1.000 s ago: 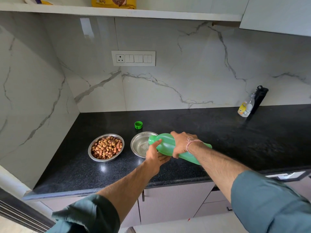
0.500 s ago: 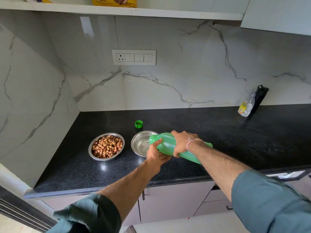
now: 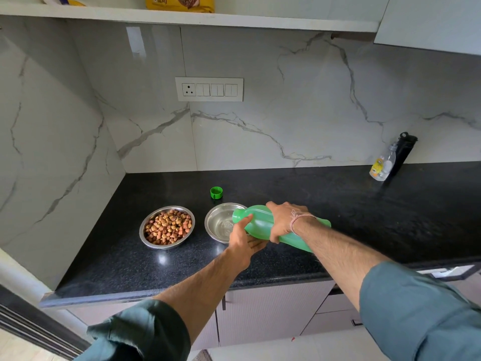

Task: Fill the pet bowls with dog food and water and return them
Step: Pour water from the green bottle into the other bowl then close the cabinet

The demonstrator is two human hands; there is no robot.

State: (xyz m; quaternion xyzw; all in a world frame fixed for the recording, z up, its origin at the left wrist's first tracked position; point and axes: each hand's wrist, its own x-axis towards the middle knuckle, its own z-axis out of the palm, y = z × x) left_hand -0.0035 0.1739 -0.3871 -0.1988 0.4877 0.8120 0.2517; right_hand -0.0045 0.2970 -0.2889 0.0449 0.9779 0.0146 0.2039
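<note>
1. Two hands clamp one green bottle (image 3: 259, 217). The right hand (image 3: 286, 220) wraps its middle and the left hand (image 3: 244, 241) grips under the neck. It is tipped low over the counter (image 3: 364, 217), mouth above the water bowl (image 3: 218, 222).
2. Kibble bowl (image 3: 142, 231), just beside: full, so food is done.
3. Water bowl: seemingly only a little water — glare hides the level. Filling is underway; returning both bowls is left.
4. Green cap (image 3: 216, 192): off, behind the bowls.

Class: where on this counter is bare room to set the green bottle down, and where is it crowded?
Widest bare patch: black counter between the right hand and the clear bottle and black bottle at the back wall. Smaller patch: left of the kibble bowl. Crowded: kibble bowl, water bowl, green cap, the left hand gripping the green bottle.
</note>
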